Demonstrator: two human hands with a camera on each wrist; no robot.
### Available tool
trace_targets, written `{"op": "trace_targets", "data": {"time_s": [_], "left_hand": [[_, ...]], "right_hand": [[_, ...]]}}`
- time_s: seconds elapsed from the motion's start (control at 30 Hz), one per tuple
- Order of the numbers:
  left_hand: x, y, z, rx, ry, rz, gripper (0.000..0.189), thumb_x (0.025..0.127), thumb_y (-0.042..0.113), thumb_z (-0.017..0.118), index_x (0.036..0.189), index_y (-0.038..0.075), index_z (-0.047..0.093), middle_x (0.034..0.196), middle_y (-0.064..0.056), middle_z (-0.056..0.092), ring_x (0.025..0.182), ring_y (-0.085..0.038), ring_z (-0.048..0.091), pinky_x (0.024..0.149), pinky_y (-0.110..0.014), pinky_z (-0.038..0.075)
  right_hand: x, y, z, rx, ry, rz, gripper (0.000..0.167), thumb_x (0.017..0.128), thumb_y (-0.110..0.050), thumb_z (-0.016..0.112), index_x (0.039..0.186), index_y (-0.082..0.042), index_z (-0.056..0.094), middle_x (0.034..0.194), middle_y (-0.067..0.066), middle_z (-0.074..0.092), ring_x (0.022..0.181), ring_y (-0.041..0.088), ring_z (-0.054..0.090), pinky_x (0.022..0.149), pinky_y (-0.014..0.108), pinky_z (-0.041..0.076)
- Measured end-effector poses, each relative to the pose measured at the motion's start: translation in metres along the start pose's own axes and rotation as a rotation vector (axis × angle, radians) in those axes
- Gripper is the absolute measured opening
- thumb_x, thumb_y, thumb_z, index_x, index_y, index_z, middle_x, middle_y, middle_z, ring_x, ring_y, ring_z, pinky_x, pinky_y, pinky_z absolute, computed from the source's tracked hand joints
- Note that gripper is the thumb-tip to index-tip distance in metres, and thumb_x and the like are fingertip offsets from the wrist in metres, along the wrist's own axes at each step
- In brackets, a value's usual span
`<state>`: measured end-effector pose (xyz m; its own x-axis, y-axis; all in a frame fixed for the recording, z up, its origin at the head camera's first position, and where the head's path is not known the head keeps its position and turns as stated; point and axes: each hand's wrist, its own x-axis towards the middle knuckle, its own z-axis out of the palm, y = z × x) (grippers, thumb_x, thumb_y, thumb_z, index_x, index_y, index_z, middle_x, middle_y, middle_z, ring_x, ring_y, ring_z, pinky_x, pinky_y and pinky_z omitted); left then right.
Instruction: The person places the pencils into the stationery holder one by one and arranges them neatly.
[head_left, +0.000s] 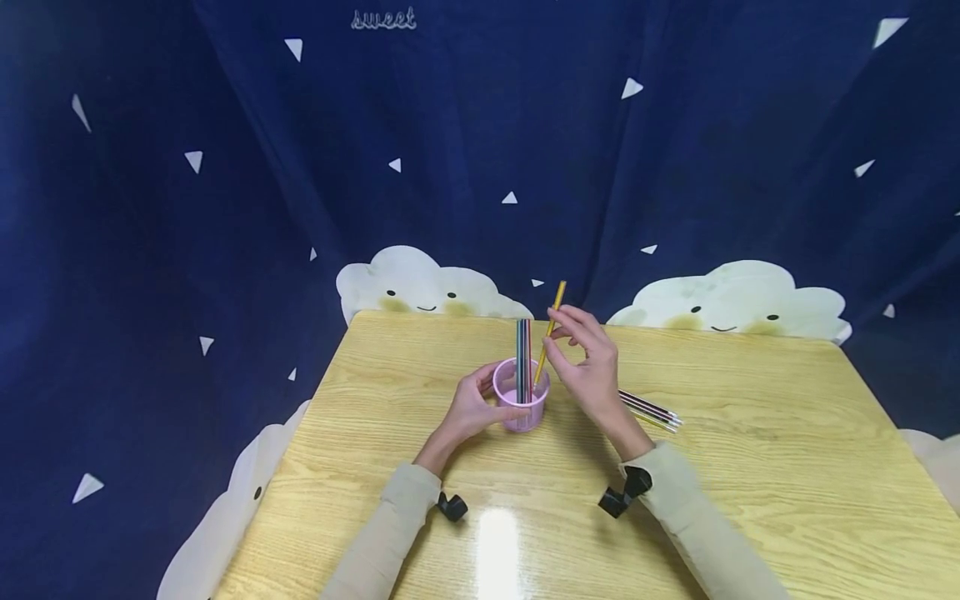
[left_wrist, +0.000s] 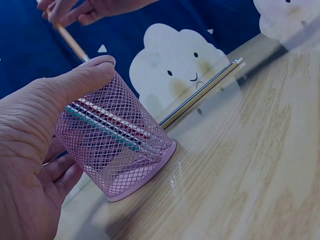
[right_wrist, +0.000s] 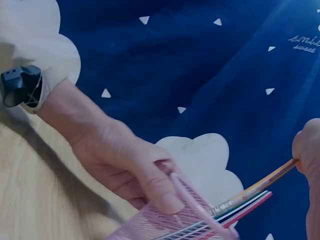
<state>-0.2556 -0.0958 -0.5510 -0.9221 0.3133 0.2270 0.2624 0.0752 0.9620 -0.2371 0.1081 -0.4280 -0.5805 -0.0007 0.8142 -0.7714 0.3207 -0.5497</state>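
Note:
A pink mesh pencil cup (head_left: 525,421) stands on the wooden table, and my left hand (head_left: 474,407) grips it round the side, thumb near the rim. Several pencils (head_left: 522,354), with dark, green and red ones among them, lean upright inside the cup. Between thumb and fingers my right hand (head_left: 592,367) pinches a yellow pencil (head_left: 559,298), tilted, its lower end at the cup's mouth. In the right wrist view that yellow pencil (right_wrist: 265,183) has its silvery end at the rim, beside the other pencils (right_wrist: 245,209).
More pencils (head_left: 651,410) lie in a bunch on the table (head_left: 750,467), to the right of my right wrist. Behind the table hangs a dark blue curtain (head_left: 465,108) with white triangles and clouds. Each wrist wears a black camera (head_left: 452,507).

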Motion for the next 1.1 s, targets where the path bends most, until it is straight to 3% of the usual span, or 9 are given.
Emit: {"op": "trace_targets", "data": {"time_s": [0.17, 0.4, 0.57, 0.73, 0.87, 1.1], "left_hand": [[0.001, 0.0, 0.0, 0.012, 0.003, -0.001, 0.082, 0.072, 0.008, 0.095, 0.146, 0.011, 0.059, 0.138, -0.006, 0.067, 0.128, -0.029, 0.064, 0.114, -0.041, 0.05], [0.0, 0.001, 0.001, 0.007, 0.003, 0.005, 0.081, 0.073, 0.008, 0.094, 0.146, 0.01, 0.059, 0.139, -0.008, 0.067, 0.128, -0.029, 0.064, 0.114, -0.043, 0.05], [0.0, 0.001, 0.001, -0.001, -0.002, 0.007, 0.08, 0.073, 0.009, 0.094, 0.146, 0.012, 0.059, 0.139, -0.007, 0.068, 0.129, -0.03, 0.063, 0.115, -0.044, 0.049], [0.0, 0.001, 0.001, -0.003, -0.005, 0.011, 0.079, 0.073, 0.008, 0.094, 0.145, 0.013, 0.06, 0.138, -0.007, 0.068, 0.129, -0.032, 0.063, 0.115, -0.045, 0.049], [0.0, 0.0, 0.001, 0.002, -0.001, 0.007, 0.079, 0.073, 0.008, 0.094, 0.144, 0.012, 0.06, 0.137, -0.006, 0.069, 0.129, -0.032, 0.063, 0.115, -0.044, 0.049], [0.001, -0.001, 0.0, -0.019, -0.002, 0.012, 0.079, 0.073, 0.005, 0.093, 0.144, 0.009, 0.06, 0.137, -0.009, 0.068, 0.13, -0.035, 0.062, 0.116, -0.046, 0.048]], "right_hand": [[-0.008, 0.009, 0.011, -0.042, -0.018, -0.017, 0.041, 0.076, 0.024, 0.074, 0.115, 0.01, 0.073, 0.116, 0.029, 0.068, 0.081, 0.037, 0.069, 0.077, 0.015, 0.045], [-0.018, 0.013, 0.017, -0.01, -0.071, 0.038, 0.038, 0.076, 0.025, 0.075, 0.113, 0.015, 0.071, 0.116, 0.033, 0.068, 0.08, 0.044, 0.069, 0.077, 0.012, 0.043], [-0.03, 0.031, 0.022, -0.007, -0.097, 0.055, 0.041, 0.075, 0.026, 0.076, 0.114, 0.014, 0.072, 0.117, 0.034, 0.067, 0.078, 0.045, 0.071, 0.075, 0.016, 0.043], [-0.044, 0.057, 0.027, -0.018, -0.137, 0.089, 0.049, 0.075, 0.022, 0.08, 0.121, 0.007, 0.072, 0.123, 0.027, 0.067, 0.078, 0.038, 0.074, 0.069, 0.032, 0.053], [-0.049, 0.064, 0.028, -0.008, -0.178, 0.109, 0.049, 0.08, 0.016, 0.08, 0.126, 0.002, 0.071, 0.128, 0.02, 0.066, 0.081, 0.032, 0.076, 0.068, 0.047, 0.057], [-0.05, 0.065, 0.031, -0.04, -0.24, 0.12, 0.046, 0.082, 0.012, 0.078, 0.126, 0.002, 0.071, 0.129, 0.016, 0.065, 0.082, 0.027, 0.075, 0.071, 0.039, 0.062]]}}
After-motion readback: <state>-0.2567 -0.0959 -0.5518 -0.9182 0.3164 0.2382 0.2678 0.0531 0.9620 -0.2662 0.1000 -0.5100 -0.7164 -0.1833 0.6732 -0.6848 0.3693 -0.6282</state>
